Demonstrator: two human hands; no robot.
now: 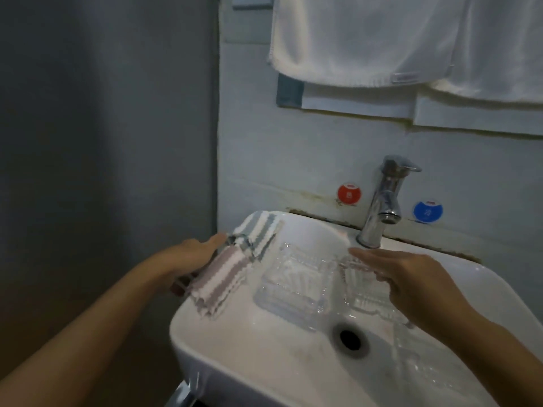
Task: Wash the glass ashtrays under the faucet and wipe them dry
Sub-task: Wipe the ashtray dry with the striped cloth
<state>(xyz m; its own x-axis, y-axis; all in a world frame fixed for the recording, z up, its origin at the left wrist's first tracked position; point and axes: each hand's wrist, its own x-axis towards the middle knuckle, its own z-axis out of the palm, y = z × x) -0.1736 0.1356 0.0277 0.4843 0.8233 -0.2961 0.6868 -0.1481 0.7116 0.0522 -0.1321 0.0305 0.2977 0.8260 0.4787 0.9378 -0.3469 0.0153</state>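
Two clear glass ashtrays lie side by side in the white sink (264,362): one (293,286) in the middle and another (361,289) to its right, below the chrome faucet (382,201). A third glass ashtray (426,368), blurred, lies at the basin's near right. My right hand (411,277) reaches over the right ashtray with straight fingers, its palm just above the glass. My left hand (191,257) grips the left edge of a striped cloth (232,268) draped over the sink's left rim. I see no water running from the spout.
The drain hole (349,339) sits in front of the ashtrays. White towels (382,39) hang on the wall above the faucet. A red sticker (349,194) and a blue sticker (427,211) flank the faucet. A grey wall stands at the left.
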